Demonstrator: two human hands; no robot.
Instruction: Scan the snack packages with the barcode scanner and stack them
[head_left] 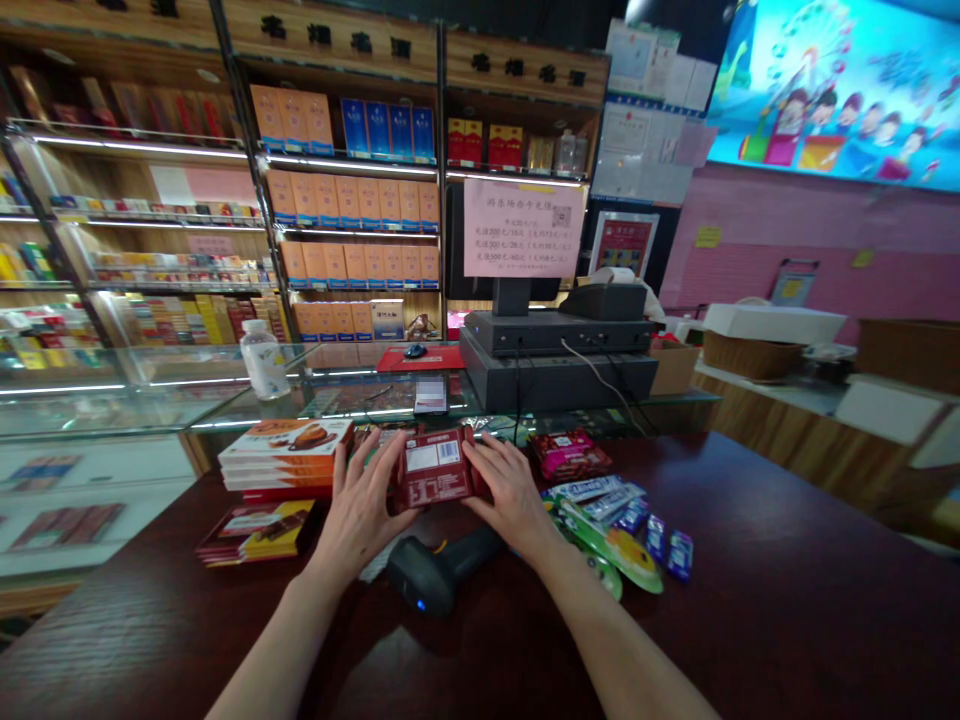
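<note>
My left hand (358, 512) and my right hand (510, 497) grip the two ends of a dark red carton (435, 468), whose white barcode label faces up. Left of my left hand lies a stack of flat chocolate boxes (285, 458), with another box (255, 530) in front of it. Below my hands, a black handheld barcode scanner (442, 565) lies on its side on the dark wooden counter (750, 570). Near my right hand are a red snack bag (568, 453) and a loose pile of blue and green snack packets (611, 525).
A glass display case (150, 395) runs behind the counter, with a plastic bottle (264, 362) on it. A black cash register (556, 355) stands to the right, below a pink price sign (523, 228). Shelves of boxed goods (352, 190) fill the back wall.
</note>
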